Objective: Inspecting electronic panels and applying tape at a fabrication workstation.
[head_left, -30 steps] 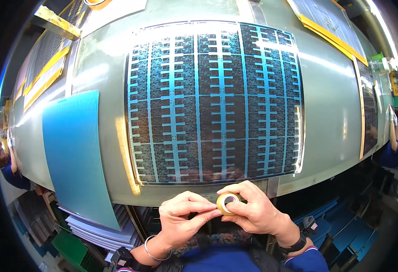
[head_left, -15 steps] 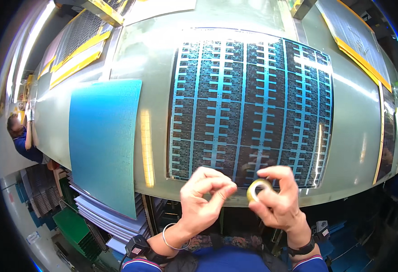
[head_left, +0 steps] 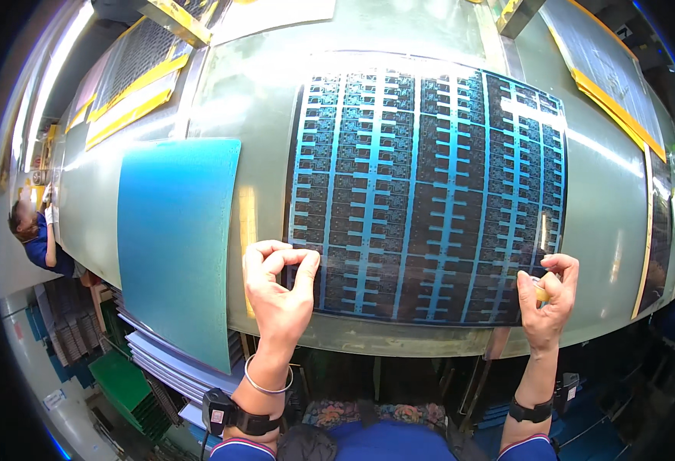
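Note:
A dark film sheet printed with blue circuit patterns [head_left: 451, 200] lies on the pale worktable in front of me. My left hand [head_left: 278, 296] is closed in a pinch at its near left corner; whatever sits between thumb and finger is too small or clear to make out. Near the right corner, my right hand [head_left: 550, 307] curls its fingers round a roll of yellowish tape [head_left: 541, 291], mostly hidden by them. Any strip of tape between the two hands cannot be seen.
A glossy blue panel [head_left: 176, 230] rests left of the film, overhanging the table's front edge. Yellow-edged framed sheets [head_left: 134, 100] stand at the far left, another [head_left: 602, 73] at the far right. Stacked boards [head_left: 172, 357] sit below. A co-worker [head_left: 42, 234] is at the left.
My hands have moved apart from near the middle of the film's front edge, the left going left and up, the right going right. The roll has travelled with my right hand.

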### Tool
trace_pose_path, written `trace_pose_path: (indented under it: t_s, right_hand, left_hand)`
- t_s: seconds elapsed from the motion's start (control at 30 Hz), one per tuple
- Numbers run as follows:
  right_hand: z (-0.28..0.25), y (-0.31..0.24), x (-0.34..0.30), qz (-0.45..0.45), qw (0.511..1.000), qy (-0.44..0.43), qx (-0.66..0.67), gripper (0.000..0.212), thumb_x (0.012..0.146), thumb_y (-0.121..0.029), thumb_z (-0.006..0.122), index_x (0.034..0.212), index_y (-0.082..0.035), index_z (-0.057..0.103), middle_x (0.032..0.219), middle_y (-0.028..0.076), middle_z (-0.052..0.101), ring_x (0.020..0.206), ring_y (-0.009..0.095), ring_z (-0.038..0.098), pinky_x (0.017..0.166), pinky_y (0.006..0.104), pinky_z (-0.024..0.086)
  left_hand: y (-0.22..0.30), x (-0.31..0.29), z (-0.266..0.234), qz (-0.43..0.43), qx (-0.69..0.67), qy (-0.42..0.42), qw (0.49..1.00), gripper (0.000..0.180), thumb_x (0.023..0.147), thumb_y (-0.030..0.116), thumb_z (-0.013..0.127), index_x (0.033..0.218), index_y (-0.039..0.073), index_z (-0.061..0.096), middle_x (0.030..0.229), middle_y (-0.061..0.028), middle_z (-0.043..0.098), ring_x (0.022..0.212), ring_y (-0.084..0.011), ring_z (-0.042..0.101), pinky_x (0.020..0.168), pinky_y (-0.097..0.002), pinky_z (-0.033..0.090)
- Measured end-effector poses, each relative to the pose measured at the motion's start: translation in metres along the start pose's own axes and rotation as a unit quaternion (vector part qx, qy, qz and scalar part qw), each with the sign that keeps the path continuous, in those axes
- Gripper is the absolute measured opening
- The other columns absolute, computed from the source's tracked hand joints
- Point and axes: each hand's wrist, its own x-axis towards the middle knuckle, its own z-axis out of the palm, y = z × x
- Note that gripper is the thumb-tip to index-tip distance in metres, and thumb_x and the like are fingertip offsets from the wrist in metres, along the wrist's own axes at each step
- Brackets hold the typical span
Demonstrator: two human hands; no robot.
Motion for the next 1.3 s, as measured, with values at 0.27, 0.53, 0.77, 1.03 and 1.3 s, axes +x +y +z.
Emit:
trace_pose_path:
  t_s: [0.27,0.53,0.77,1.03,1.3]
  right_hand:
    - [-0.001,0.004,-0.002,-0.032,0.999,0.012,-0.014,0.029,0.07,-0.005,0.078,0.061,0.0,0.051,0.097,0.013,0.049,0.088,0.024,0.05,0.075,0.0343,0.043]
    - [-0.014,0.018,0.011,-0.097,0.995,0.03,-0.016,0.029,0.068,-0.01,0.08,0.057,-0.002,0.053,0.092,0.014,0.053,0.084,0.025,0.054,0.069,0.0339,0.044]
    - [-0.032,0.047,0.012,-0.072,0.995,0.048,-0.043,0.033,0.071,-0.016,0.08,0.055,-0.004,0.054,0.091,0.012,0.057,0.084,0.023,0.054,0.066,0.0331,0.044]
    - [-0.03,0.061,0.005,-0.131,0.982,0.079,-0.114,0.032,0.069,-0.015,0.079,0.058,-0.008,0.049,0.09,0.008,0.056,0.08,0.024,0.054,0.066,0.0353,0.043]
    - [-0.023,0.055,0.006,-0.187,0.968,0.074,-0.153,0.031,0.068,-0.007,0.076,0.058,-0.009,0.046,0.087,0.004,0.057,0.08,0.022,0.055,0.073,0.0374,0.042]
  left_hand:
    - [0.005,-0.003,0.008,0.051,0.08,0.0,0.996,0.01,0.076,0.005,0.074,0.078,0.003,0.064,0.094,-0.0085,0.05,0.095,-0.0223,0.051,0.087,-0.0345,0.041]
    - [-0.003,0.002,0.003,0.074,0.155,0.011,0.985,0.06,0.072,0.001,0.073,0.125,0.009,0.047,0.122,-0.0088,0.039,0.115,-0.0241,0.033,0.091,-0.0372,0.033]
    - [-0.005,0.005,0.001,0.057,0.156,-0.016,0.986,0.062,0.077,0.008,0.072,0.132,0.01,0.042,0.132,-0.0073,0.039,0.111,-0.0233,0.03,0.094,-0.0366,0.029]
    - [-0.008,0.002,0.004,0.037,0.148,-0.015,0.988,0.061,0.078,0.01,0.072,0.131,0.009,0.042,0.132,-0.0052,0.04,0.101,-0.0224,0.029,0.095,-0.0357,0.027]
    - [-0.004,0.002,0.004,0.051,0.155,-0.013,0.986,0.061,0.078,0.01,0.073,0.131,0.009,0.042,0.133,-0.0071,0.04,0.105,-0.0228,0.03,0.096,-0.0368,0.028]
